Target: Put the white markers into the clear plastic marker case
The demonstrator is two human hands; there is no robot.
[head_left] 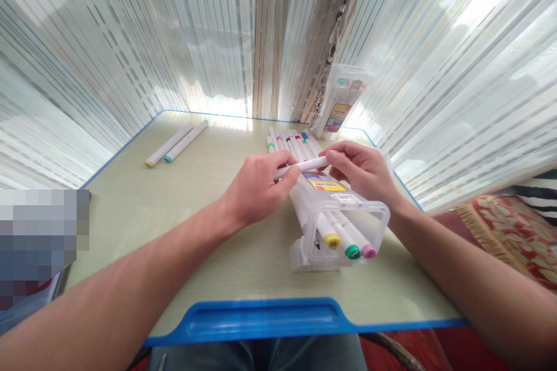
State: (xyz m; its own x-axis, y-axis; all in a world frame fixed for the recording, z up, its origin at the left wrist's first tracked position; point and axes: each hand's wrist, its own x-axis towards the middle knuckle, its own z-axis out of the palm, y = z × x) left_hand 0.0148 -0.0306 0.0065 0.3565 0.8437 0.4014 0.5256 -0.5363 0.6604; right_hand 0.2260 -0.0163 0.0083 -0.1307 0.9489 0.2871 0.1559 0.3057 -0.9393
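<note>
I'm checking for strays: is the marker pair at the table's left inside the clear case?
No, both markers lie on the table, apart from the case.

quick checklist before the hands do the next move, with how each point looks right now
1. Grip on the white marker: ok, left hand and right hand both hold it.
2. Open case lying with its mouth towards the person: ok.
3. Markers fully inside that case: not ok, the yellow end, green end and pink end stick out.
4. Two loose markers at the left apart from the hands: ok.
5. Count of the marker row behind the hands: cannot tell, partly hidden.
</note>
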